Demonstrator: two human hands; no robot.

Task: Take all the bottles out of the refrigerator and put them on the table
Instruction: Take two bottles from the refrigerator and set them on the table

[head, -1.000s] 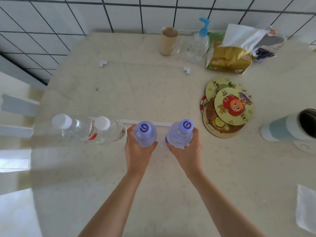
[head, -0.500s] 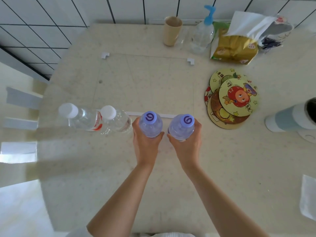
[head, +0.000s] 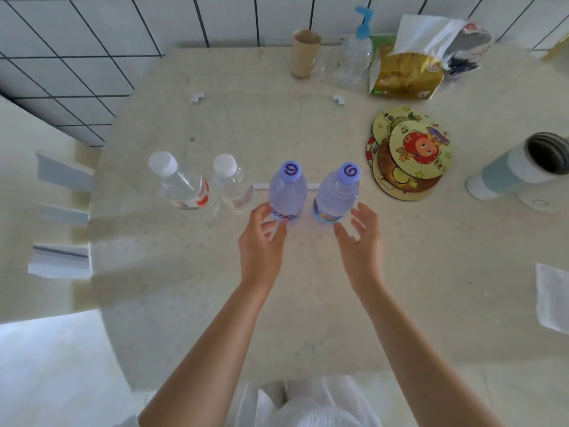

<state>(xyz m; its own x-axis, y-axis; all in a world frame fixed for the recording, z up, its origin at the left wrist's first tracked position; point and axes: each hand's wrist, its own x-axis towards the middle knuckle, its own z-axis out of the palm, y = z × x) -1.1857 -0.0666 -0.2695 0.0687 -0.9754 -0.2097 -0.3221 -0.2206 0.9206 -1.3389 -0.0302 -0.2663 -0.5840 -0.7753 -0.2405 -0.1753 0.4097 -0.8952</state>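
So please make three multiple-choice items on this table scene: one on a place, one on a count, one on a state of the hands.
1. Where do the round picture coasters lie?
A. right of the bottles
B. left of the bottles
C. under the bottles

2. How many bottles have purple caps?
A. one
B. two
C. four

3. What do the hands do?
A. grip bottles
B. open, holding nothing
C. hold a cup

Key: 1 A, they lie beyond the right purple-capped bottle. 2 B, that one and the left purple-capped bottle; the others have white caps. 3 B, left hand and right hand show spread fingers.

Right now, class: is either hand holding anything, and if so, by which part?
Nothing is held. The left hand and right hand are open, just short of the two purple-capped bottles, which stand upright on the table.
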